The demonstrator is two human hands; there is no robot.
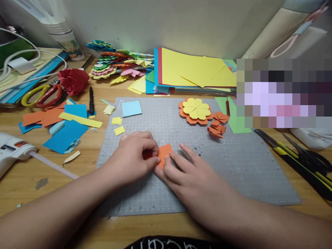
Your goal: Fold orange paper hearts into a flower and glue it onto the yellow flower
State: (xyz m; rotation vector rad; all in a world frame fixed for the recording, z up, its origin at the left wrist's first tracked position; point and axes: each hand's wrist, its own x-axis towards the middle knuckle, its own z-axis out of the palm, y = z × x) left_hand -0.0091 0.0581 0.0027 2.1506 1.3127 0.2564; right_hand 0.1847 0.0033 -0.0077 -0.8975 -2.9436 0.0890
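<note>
A small piece of orange paper [164,152] lies on the grey cutting mat [233,173], between my hands. Thumb and index finger of my left hand [137,152] pinch its left edge. My right hand [192,173] rests on the mat with fingers spread, their tips touching the paper's right side; its thumb is mostly hidden. Farther back on the mat are a yellow and orange paper flower [196,109] and some small folded orange pieces [217,128]. A light blue paper square [131,108] and small yellow squares [119,130] lie beyond my left hand.
Paper scraps [67,131], scissors [43,95], a black pen [91,100] and a hot glue gun [15,152] lie at left. Paper sheets [192,65] and paper flowers [114,62] sit at the back. A utility knife [298,155] and black scissors [311,157] lie right.
</note>
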